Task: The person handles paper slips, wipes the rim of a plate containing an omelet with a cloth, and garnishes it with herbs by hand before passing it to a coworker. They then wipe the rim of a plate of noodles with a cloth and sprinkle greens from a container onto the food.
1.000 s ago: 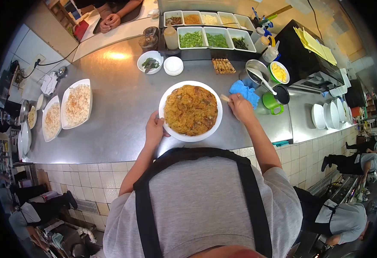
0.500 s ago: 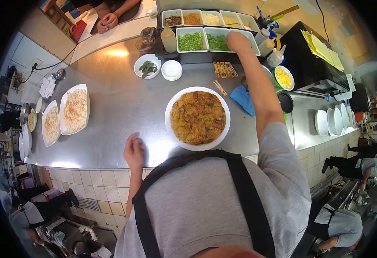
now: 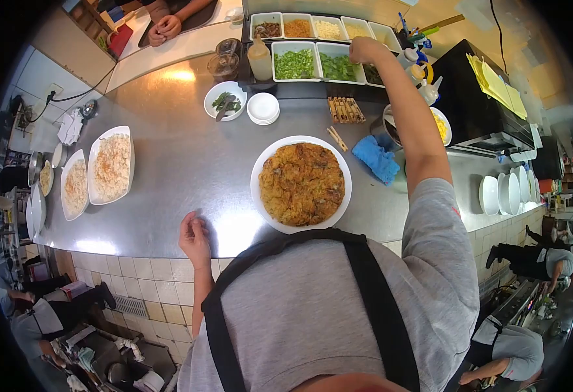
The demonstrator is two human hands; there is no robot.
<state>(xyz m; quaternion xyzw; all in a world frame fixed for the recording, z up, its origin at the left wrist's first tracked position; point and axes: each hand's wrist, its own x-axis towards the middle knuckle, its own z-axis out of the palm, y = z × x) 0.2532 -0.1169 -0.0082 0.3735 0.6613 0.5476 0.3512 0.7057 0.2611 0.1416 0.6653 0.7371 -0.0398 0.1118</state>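
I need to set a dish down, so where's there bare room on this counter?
The widest bare patch of counter lies between the rice and the big plate, beyond your left hand. It's crowded along the back, with food tubs and wooden clothespins, and right of the plate, by the blue cloth.

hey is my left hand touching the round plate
Apart. The head view shows steel counter in the gap between the left hand and the round plate.

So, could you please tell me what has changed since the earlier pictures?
The left hand let go of the plate and moved back left to the counter's edge. The right hand released the wooden clip by the blue cloth and reached forward to the leafy greens. The rice dishes stayed put.
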